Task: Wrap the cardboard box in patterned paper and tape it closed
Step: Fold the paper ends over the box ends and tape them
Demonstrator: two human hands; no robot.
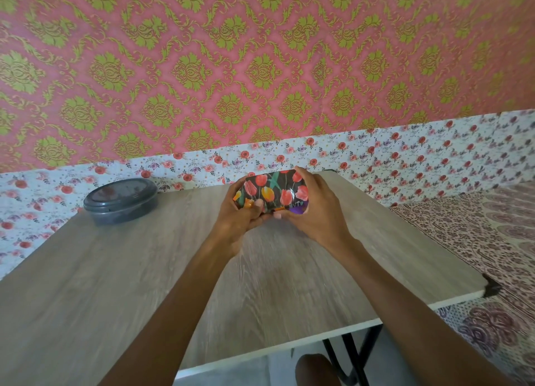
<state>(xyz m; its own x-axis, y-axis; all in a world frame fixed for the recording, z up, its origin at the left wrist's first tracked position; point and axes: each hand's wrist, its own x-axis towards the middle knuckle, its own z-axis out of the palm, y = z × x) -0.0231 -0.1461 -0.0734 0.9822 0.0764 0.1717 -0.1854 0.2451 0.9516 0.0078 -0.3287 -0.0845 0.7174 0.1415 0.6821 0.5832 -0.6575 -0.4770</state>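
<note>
We hold the box [272, 194], covered in dark paper [289, 184] printed with red and orange tulips, over the far part of a pale wooden table [115, 270]. Our left hand [240, 216] grips its left end, thumb on the front. Our right hand [317, 209] curls round its right end. A round dark lidded container [121, 202] sits on the table, well to the left.

Single view, worn on your head. Faces forward and down across the table [101, 284] toward the wall [260, 53]. Left hand [234, 219], right hand [315, 210] and box [272, 193] sit near, mid-frame.
</note>
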